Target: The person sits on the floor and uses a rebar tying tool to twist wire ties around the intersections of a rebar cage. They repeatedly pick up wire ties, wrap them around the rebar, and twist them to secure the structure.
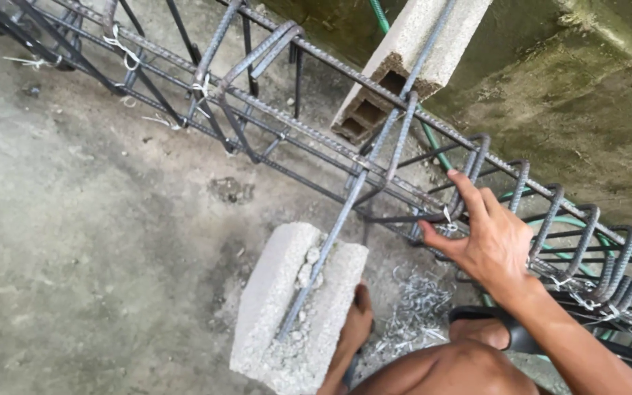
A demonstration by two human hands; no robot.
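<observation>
Rebar cage (316, 146): right hand (488, 238) reaching in, fingers spread, touching stirrup (469, 172), gripping nothing.

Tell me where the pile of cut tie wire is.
In the head view, the tie wire pile lies on the concrete floor, low and right of centre, between the near concrete block and the right hand.
</observation>
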